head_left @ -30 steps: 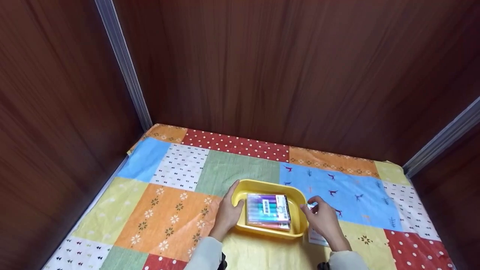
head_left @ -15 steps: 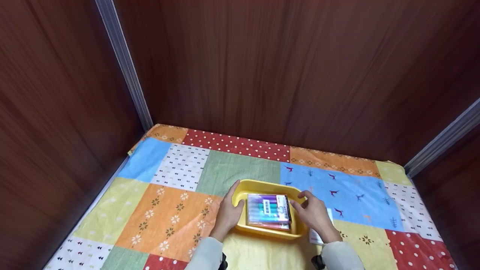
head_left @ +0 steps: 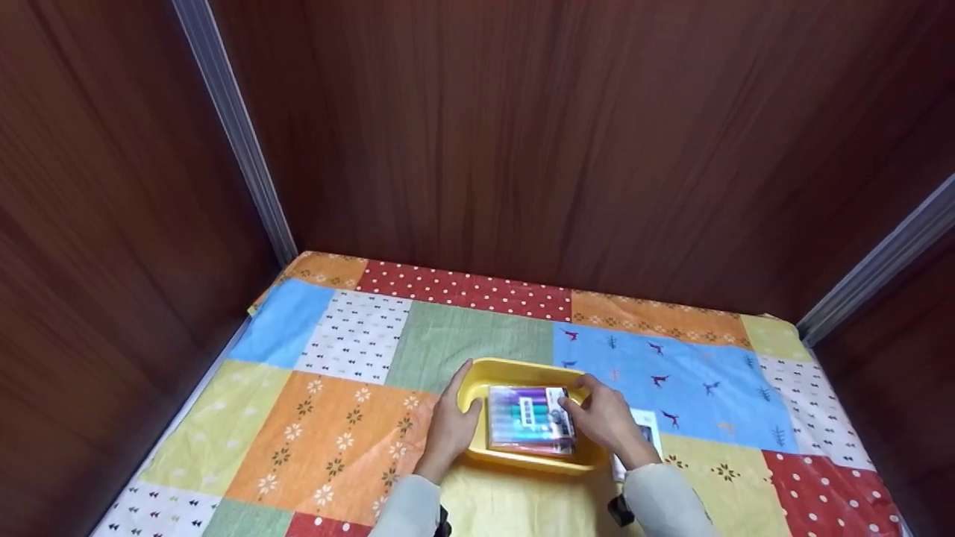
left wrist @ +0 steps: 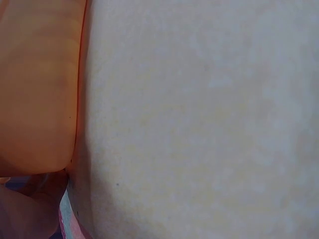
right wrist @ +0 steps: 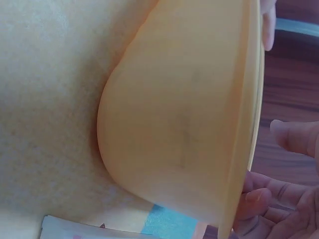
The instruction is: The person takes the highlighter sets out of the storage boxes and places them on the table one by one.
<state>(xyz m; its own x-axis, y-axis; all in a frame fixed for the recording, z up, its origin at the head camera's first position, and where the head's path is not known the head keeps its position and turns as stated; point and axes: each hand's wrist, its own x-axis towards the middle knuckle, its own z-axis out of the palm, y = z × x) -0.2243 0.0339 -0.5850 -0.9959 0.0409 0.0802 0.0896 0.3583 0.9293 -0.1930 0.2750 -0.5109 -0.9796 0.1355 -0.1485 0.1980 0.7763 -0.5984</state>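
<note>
A yellow plastic basin (head_left: 522, 464) stands on the patchwork cloth. Inside lies a clear pack of coloured pens (head_left: 526, 414), purple through teal to blue, on top of a reddish item (head_left: 537, 450) that is mostly covered. My left hand (head_left: 451, 425) grips the basin's left side, thumb over the rim and fingers along the outside. My right hand (head_left: 604, 418) reaches over the right rim, its thumb at the pack's right end and its fingers spread apart from the thumb. The right wrist view shows the basin's outer wall (right wrist: 174, 109) with fingers (right wrist: 256, 199) behind its rim.
A flat white printed packet (head_left: 647, 426) lies right of the basin, partly hidden under my right wrist. The patchwork cloth (head_left: 336, 432) covers the surface. Dark wood-grain panels (head_left: 477, 149) stand behind and at both sides.
My right hand has moved left from beside the basin's right rim to over the pen pack, uncovering more of the white packet. The left hand stays on the basin.
</note>
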